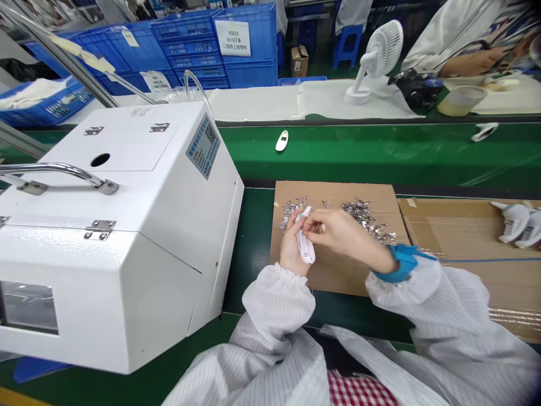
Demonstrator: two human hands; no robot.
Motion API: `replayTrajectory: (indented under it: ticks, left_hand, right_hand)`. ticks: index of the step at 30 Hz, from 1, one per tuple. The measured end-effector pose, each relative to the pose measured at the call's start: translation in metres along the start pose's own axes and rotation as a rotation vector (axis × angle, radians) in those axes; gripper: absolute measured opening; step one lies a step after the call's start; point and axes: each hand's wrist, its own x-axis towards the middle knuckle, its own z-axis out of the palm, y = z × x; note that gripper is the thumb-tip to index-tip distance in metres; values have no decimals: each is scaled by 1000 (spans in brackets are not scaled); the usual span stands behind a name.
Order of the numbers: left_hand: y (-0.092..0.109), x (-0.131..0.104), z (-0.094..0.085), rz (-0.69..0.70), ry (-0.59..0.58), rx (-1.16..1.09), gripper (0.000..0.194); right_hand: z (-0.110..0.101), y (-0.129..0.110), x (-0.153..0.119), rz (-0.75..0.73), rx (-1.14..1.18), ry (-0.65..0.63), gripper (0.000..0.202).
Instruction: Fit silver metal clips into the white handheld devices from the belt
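Observation:
My left hand (292,248) is closed around a slim white plastic housing (306,250), which points up and slightly right. Over the upper part of that housing, my right hand (332,230) pinches thumb and fingers together; whatever is between the fingertips is too small to make out. Both hands are above a cardboard sheet (333,276). Small shiny metal pieces lie on the sheet: one pile (288,217) just behind my left hand, and a larger pile (362,214) behind my right hand and wrist.
A large white machine (177,225) fills the left side. Beyond the cardboard runs a green conveyor belt (338,149) carrying a white oval part (282,140). White curved parts (518,224) lie on the right cardboard. Across the belt are a fan (358,93) and a co-worker's arm (469,62).

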Motion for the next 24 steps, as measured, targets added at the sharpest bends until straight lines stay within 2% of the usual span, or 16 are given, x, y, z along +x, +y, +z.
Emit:
replayTrajectory:
  ticks: [2,4,6,8,9,11,13,15,19,24]
  left_hand:
    - [1,1,0,-85,49,-43,22]
    - [5,2,-1,-167,81,-64,18]
    - [11,2,-4,-213,80,-64,18]
    - [17,2,-8,-211,85,-45,22]
    - [18,2,-11,-198,92,-24,23]
    - [17,3,-17,-162,97,52,23]
    - [7,3,-23,-146,70,174,20]
    - [-8,2,-29,-168,32,294,16]
    - [-32,1,-38,-183,-2,395,20]
    - [-35,2,-40,-167,-22,419,25]
  right_hand:
    - [2,0,-6,-76,-113,16,18]
    - [-1,3,-12,-127,-128,42,21]
    - [-10,8,-16,-77,-19,183,16]
    - [-22,12,-19,52,205,430,11]
    - [-28,11,-20,94,363,558,16]
    - [-37,5,-23,71,700,754,34]
    - [-41,-7,-24,-21,933,865,47]
    - [-38,-19,-25,-97,1028,909,53]
    - [-23,-29,-23,-193,1060,892,56]
    - [-12,-24,-21,-199,1012,937,57]
